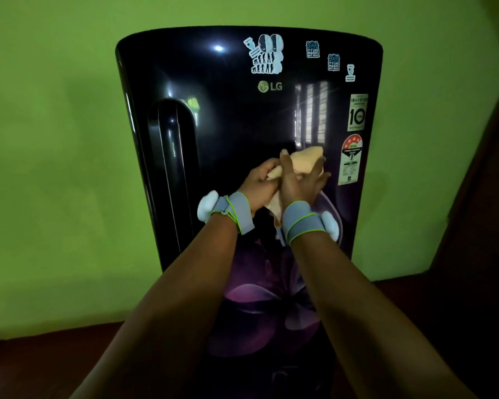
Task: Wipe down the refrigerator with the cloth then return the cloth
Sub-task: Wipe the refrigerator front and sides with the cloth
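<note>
Left hand (258, 180) curled round the near end of the cloth (306, 161), gripping it. Right hand (300, 180) at its 3 o'clock, fingers spread over the cream cloth, thumb up, holding it too. Cloth bunched between both, in front of the refrigerator (228, 125) door's middle. Door handle (172, 168) at 9 o'clock; rating labels (351, 159) at 3; stickers (267, 54) at 12. Green wall (55, 139) behind.
</note>
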The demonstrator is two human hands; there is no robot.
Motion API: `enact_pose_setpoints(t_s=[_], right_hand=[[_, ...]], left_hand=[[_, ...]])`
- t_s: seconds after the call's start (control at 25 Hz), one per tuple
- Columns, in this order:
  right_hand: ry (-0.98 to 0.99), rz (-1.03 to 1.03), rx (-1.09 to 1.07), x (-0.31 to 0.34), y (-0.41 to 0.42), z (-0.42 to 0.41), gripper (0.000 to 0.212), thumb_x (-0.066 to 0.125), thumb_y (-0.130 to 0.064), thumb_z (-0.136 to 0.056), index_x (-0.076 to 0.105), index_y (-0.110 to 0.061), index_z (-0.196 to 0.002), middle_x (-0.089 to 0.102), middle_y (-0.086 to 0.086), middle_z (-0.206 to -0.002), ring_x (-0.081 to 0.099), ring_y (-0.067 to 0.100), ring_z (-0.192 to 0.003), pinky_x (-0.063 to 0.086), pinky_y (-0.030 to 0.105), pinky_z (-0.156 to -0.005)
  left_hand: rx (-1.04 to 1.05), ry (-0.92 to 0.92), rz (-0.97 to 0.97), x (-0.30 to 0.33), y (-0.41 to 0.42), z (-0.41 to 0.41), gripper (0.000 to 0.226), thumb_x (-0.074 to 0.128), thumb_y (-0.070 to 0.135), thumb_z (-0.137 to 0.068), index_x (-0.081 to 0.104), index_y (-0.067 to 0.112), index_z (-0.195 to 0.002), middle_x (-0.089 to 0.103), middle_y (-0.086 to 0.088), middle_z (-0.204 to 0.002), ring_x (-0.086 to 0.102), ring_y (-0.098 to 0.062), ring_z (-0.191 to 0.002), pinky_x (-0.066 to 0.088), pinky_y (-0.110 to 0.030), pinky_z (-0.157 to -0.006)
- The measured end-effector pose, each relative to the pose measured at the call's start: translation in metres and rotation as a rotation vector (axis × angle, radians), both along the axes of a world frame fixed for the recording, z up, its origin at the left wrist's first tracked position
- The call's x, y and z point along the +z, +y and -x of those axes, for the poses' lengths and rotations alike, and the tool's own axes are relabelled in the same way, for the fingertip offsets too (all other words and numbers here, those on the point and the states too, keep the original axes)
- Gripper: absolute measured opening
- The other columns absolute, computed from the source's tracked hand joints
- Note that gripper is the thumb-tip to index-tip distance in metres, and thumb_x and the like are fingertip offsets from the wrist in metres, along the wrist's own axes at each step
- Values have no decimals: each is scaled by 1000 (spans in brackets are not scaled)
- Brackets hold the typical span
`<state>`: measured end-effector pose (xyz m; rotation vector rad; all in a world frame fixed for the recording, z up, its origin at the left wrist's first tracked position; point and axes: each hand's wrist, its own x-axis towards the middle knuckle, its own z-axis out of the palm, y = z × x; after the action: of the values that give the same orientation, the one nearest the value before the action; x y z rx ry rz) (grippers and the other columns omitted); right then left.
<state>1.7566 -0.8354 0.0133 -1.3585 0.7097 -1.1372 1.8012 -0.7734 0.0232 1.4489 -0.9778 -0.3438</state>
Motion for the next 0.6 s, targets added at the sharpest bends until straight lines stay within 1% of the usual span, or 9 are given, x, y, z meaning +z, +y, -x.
enact_pose_setpoints(t_s=[0.08, 0.12, 0.16, 0.24, 0.32, 0.4, 0.48, 0.52, 0.6], right_hand=[[-81, 177, -34, -3, -3, -10, 75, 63, -27, -85, 22, -21, -148, 12, 11, -156, 16, 22, -143, 13, 17, -109], [-98, 313, -79, -1, -4, -12, 72, 60, -22, -84, 26, -18, -147, 16, 13, -155, 18, 24, -143, 13, 17, -109], [-90, 467, -124, 3, -6, -18, 72, 59, -21, -80, 30, -16, -145, 19, 15, -153, 20, 28, -142, 14, 22, -111], [-37, 820, -195, 20, -9, -36, 71, 61, -28, -78, 36, -10, -142, 24, 22, -150, 25, 36, -138, 18, 32, -111], [24, 1022, -188, 46, 2, -65, 71, 58, -42, -82, 37, -11, -142, 25, 20, -151, 30, 37, -136, 24, 35, -106], [51, 1053, -134, 64, 26, -87, 70, 48, -53, -83, 37, -17, -142, 26, 14, -153, 33, 34, -134, 28, 35, -102], [56, 1069, -48, 72, 60, -109, 66, 44, -56, -84, 39, -23, -141, 27, 8, -153, 32, 32, -135, 27, 35, -103], [100, 1089, 3, 73, 76, -118, 61, 45, -55, -86, 41, -28, -140, 26, 4, -154, 29, 31, -136, 26, 38, -105], [273, 1143, 14, 65, 109, -137, 50, 46, -54, -88, 43, -39, -136, 20, -6, -155, 18, 30, -140, 26, 48, -105]], left_hand=[[15, 30, -33, -5, -1, -9, 35, 44, -11, -88, 60, 20, -89, 67, 12, -68, 59, 2, -62, 47, -14, -64], [65, -37, -54, 0, 4, -16, 28, 48, -6, -87, 63, 17, -92, 68, 15, -67, 59, 5, -63, 47, -13, -66], [150, -177, -89, 7, 11, -25, 21, 53, 5, -84, 67, 14, -97, 69, 16, -72, 60, 4, -68, 47, -15, -70], [426, -563, -139, 19, 30, -42, 35, 53, 29, -75, 71, 12, -100, 70, 1, -90, 63, -12, -85, 47, -23, -80], [726, -794, -57, 31, 58, -59, 42, 44, 34, -78, 69, 8, -99, 63, -15, -101, 59, -29, -96, 45, -33, -84], [881, -821, -16, 38, 79, -74, 54, 28, 34, -77, 63, 4, -106, 57, -20, -110, 53, -37, -101, 42, -40, -86], [1028, -753, -35, 38, 100, -88, 67, 16, 34, -71, 56, 2, -114, 52, -22, -118, 49, -38, -105, 37, -43, -86], [1081, -699, -20, 34, 109, -95, 68, 13, 34, -71, 53, 1, -116, 51, -21, -118, 48, -38, -106, 34, -42, -86], [1075, -586, 68, 25, 135, -115, 64, 15, 35, -77, 51, -1, -114, 51, -21, -117, 47, -38, -105, 31, -38, -86]])
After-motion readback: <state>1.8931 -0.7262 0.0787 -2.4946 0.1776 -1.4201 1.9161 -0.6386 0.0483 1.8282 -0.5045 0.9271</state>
